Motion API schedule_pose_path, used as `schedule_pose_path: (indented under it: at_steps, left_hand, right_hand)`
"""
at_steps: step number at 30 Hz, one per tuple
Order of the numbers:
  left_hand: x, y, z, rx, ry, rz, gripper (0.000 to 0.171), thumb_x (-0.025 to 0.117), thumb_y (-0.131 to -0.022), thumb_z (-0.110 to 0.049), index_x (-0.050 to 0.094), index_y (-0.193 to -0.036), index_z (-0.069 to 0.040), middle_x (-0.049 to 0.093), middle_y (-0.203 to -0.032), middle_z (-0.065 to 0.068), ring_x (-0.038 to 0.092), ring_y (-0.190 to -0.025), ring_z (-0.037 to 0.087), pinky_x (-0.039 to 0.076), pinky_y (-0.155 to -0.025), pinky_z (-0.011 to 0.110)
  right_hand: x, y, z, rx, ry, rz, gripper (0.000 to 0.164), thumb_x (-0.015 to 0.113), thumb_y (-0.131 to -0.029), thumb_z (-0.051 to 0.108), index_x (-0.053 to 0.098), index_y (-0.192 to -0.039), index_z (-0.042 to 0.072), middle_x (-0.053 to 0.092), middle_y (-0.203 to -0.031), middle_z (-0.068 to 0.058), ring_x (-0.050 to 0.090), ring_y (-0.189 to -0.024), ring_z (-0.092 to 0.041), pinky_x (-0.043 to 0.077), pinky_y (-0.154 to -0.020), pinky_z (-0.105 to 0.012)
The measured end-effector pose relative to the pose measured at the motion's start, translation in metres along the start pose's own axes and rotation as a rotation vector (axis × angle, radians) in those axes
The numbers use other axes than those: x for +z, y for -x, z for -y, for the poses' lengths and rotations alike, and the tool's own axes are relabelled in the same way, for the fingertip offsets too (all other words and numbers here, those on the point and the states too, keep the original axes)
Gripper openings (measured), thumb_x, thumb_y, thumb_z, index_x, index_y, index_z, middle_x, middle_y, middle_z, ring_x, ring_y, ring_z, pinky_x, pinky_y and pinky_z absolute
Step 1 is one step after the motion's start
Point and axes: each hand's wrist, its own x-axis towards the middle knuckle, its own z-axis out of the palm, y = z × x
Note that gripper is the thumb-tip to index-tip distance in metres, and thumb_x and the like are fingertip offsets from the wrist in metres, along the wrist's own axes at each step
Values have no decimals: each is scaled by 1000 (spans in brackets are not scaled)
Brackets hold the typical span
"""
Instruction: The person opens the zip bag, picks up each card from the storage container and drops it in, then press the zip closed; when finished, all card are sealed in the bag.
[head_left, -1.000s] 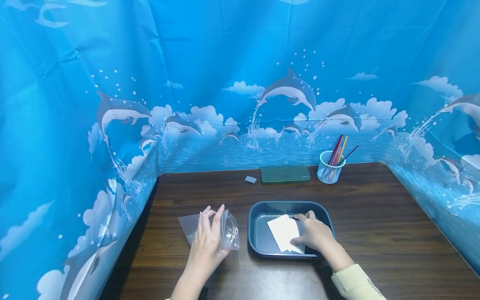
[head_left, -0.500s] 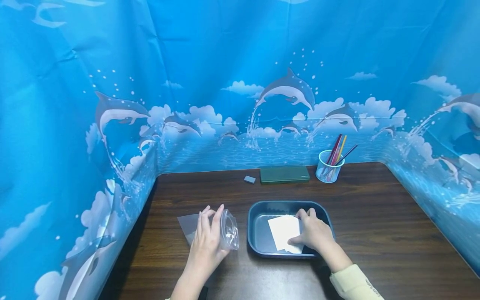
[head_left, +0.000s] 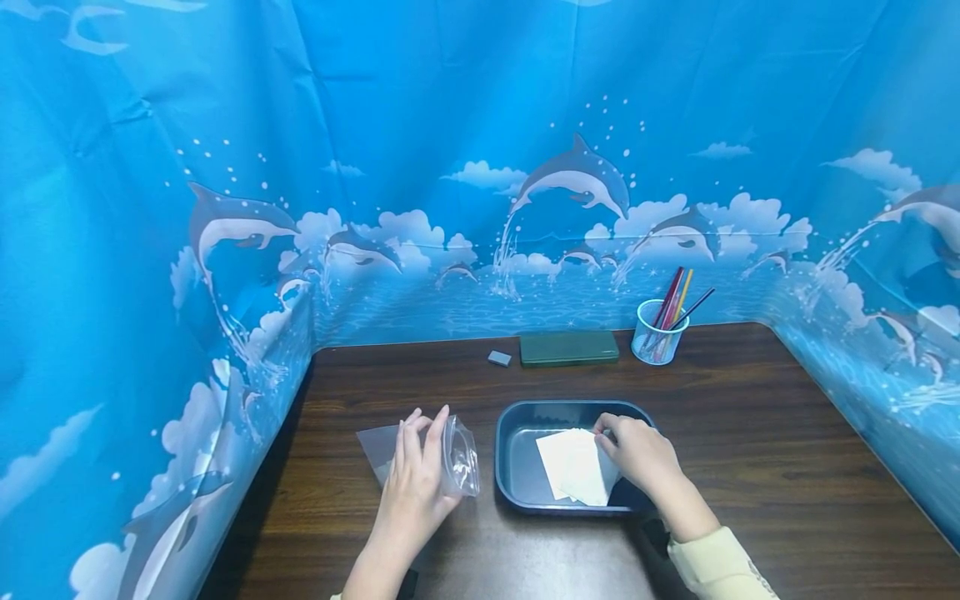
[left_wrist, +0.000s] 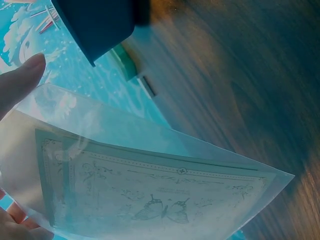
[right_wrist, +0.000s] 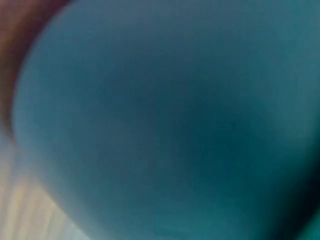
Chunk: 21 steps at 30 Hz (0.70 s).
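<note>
My left hand [head_left: 416, 479] grips a clear plastic bag [head_left: 461, 458], its opening facing right toward the tray. In the left wrist view, printed cards [left_wrist: 162, 197] with a butterfly drawing show through the film, and my thumb [left_wrist: 27, 75] lies at the bag's edge. Inside the dark blue tray [head_left: 517, 418], several white cards [head_left: 553, 460] overlap. My right hand [head_left: 643, 454] pinches the upper right corner of the top card [head_left: 587, 471] between thumb and forefinger. The right wrist view is a blur of dark blue surface [right_wrist: 145, 125], probably the tray.
Behind the tray, a green case [head_left: 568, 348] lies beside a small grey eraser-like block [head_left: 499, 358]. A light blue mesh cup [head_left: 654, 340] with several pencils stands at the back right. A dolphin-printed curtain [head_left: 450, 150] surrounds the wooden table [head_left: 765, 417].
The right hand's spread fingers have drawn together at the top card's corner, and that card has tilted and shifted slightly right. The left hand and bag have barely moved.
</note>
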Motion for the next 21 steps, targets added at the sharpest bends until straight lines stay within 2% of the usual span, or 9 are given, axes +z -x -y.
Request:
schedule_pose_path:
  at_steps: [5,10,13,16,21]
  left_hand:
    - [0,-3,-1,12,-2,-13,122,98,-39,-19,39,-145,-5,43,-124,23,35,-132,39,31,-108,54]
    - [-1,-4,-1,13,-3,-12,123,98,-39,-20,38,-145,-5,43,-124,23,35,-132,39,31,-107,54]
    - [-1,-5,-1,9,-3,-7,123,98,-39,-21,38,-146,-5,43,-124,23,34,-132,39,29,-109,53]
    - [-1,-6,-1,9,-5,-10,124,98,-39,-20,38,-146,-5,43,-124,22,34,-132,39,28,-109,53]
    - [-1,-6,-2,-1,-8,-5,124,99,-39,-20,37,-146,-5,42,-124,21,34,-133,39,29,-109,53]
  right_hand:
    - [-12,1,3,6,-20,-11,6,74,-85,20,73,-88,14,56,-64,7,48,-54,-12,40,-42,-27]
    - [-23,3,6,-6,-51,-68,9,75,-84,20,75,-90,14,66,-73,2,52,-57,-13,42,-43,-27]
    - [-27,5,10,-17,-70,-150,10,75,-84,21,75,-92,15,70,-80,-1,56,-58,-13,43,-42,-27]
    - [-30,7,15,-29,-108,-257,12,76,-84,22,75,-93,16,70,-78,1,56,-57,-11,43,-42,-26]
    - [-36,11,28,-68,-163,-399,9,78,-81,24,77,-88,19,66,-68,11,45,-45,-6,34,-37,-25]
